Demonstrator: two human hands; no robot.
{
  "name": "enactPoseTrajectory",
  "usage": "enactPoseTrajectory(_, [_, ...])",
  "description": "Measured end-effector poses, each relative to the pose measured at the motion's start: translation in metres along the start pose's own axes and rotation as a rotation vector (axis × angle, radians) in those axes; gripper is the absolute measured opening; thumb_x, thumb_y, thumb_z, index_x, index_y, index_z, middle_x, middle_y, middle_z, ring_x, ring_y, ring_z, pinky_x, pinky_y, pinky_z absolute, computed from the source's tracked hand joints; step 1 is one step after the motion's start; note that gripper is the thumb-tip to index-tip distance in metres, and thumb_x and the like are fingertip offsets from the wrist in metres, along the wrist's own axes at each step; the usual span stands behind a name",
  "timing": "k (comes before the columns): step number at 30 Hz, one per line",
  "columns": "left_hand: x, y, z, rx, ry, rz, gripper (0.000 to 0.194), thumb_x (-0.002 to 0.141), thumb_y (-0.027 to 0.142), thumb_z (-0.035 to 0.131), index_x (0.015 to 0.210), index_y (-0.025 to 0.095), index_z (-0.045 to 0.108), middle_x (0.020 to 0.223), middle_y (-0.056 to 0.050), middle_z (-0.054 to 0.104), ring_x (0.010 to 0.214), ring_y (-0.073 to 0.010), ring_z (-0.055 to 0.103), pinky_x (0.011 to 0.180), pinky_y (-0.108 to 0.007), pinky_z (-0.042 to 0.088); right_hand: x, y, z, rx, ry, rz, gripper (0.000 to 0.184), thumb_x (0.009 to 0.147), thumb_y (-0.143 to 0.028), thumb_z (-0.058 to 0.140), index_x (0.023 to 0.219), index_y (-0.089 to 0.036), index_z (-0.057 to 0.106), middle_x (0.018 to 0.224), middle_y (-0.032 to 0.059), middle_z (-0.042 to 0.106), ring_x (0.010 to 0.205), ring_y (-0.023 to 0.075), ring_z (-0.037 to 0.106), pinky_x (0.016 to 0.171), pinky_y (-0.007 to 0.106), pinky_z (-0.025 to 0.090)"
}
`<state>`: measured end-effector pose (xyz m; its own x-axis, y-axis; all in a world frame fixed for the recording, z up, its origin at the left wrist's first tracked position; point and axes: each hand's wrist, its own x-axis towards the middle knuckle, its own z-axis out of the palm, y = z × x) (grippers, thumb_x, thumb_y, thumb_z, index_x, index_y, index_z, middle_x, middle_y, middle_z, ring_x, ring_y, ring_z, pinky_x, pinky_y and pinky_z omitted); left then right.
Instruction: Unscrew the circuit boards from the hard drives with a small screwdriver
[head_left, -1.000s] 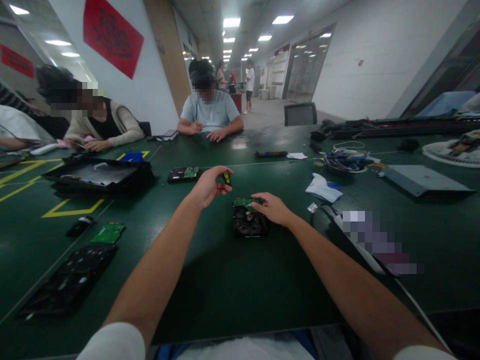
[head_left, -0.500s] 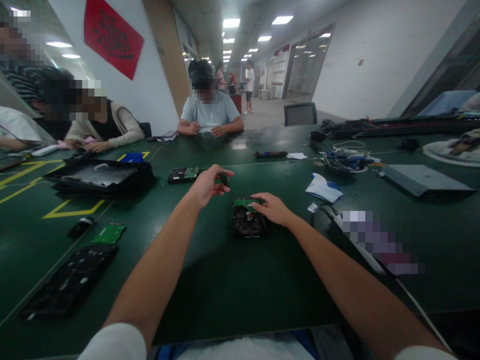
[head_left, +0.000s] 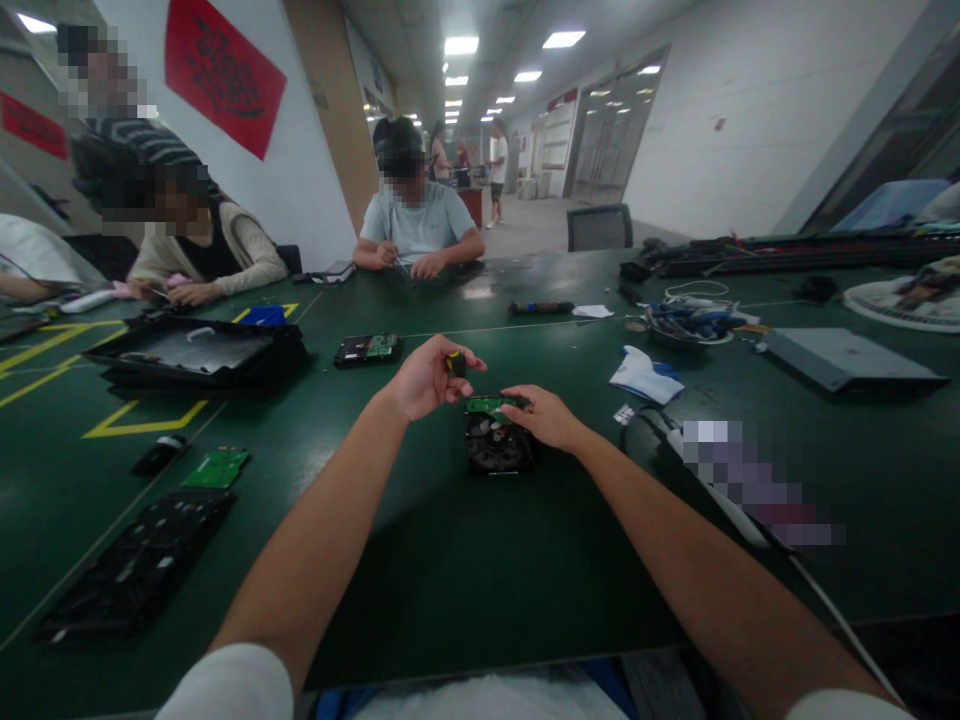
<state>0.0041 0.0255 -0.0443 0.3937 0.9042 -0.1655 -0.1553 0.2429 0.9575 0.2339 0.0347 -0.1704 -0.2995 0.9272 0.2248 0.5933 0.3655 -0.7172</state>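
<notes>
Left hand: fingers grasping a yellow-and-black tool handle. Right hand: fingers bent, touching a hard drive; whether they grip it, cannot tell. Said drive: on the green surface, green circuit board at far end, just beside the left fingers. Second hard drive: left of the left fingers.

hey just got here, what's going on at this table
A person's left hand holds a yellow and black tool just off the far left corner of a hard drive on the green table. The right hand rests on the drive's far end, by its green circuit board. A second drive lies farther left. Across the table, someone in a light blue shirt handles something too small to make out.
</notes>
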Motion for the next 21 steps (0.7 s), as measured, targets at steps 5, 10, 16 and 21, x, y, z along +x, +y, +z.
enactPoseTrajectory(5, [-0.002,0.004,-0.009,0.131,-0.003,0.062,0.026,0.08,0.034,0.049,0.085,0.015,0.066,0.083,-0.009,0.069,0.047,-0.0142,0.061,0.035,-0.022,0.031,-0.001,-0.001,-0.001,0.01,0.001,0.0,0.04,0.095,-0.038,0.066,0.129,-0.019,0.069,0.123,0.0115,0.067,0.078,0.0148,0.059,0.079,0.034,0.051])
enactPoseTrajectory(10, [0.002,0.0,-0.013,0.236,0.077,0.144,0.025,0.082,0.036,0.051,0.085,0.016,0.065,0.077,-0.006,0.063,0.04,-0.0107,0.052,0.033,-0.021,0.023,-0.002,-0.002,-0.002,-0.001,-0.005,0.003,0.04,0.095,-0.037,0.065,0.13,-0.017,0.069,0.123,0.0122,0.067,0.076,0.0144,0.058,0.079,0.034,0.051])
enactPoseTrajectory(16, [0.004,-0.004,-0.01,0.223,0.163,0.172,0.023,0.083,0.035,0.054,0.083,0.014,0.066,0.07,-0.003,0.057,0.043,-0.0095,0.05,0.037,-0.021,0.027,-0.002,-0.002,-0.002,0.003,-0.01,0.004,0.039,0.095,-0.038,0.065,0.13,-0.019,0.069,0.119,0.0106,0.068,0.075,0.014,0.058,0.078,0.033,0.051])
enactPoseTrajectory(21, [0.003,-0.001,-0.007,0.143,0.273,0.152,0.013,0.081,0.028,0.057,0.086,0.017,0.059,0.077,-0.004,0.065,0.044,-0.012,0.057,0.038,-0.023,0.034,-0.002,-0.003,-0.001,0.002,-0.001,0.01,0.039,0.095,-0.037,0.066,0.128,-0.019,0.07,0.122,0.011,0.067,0.076,0.0141,0.058,0.078,0.033,0.051])
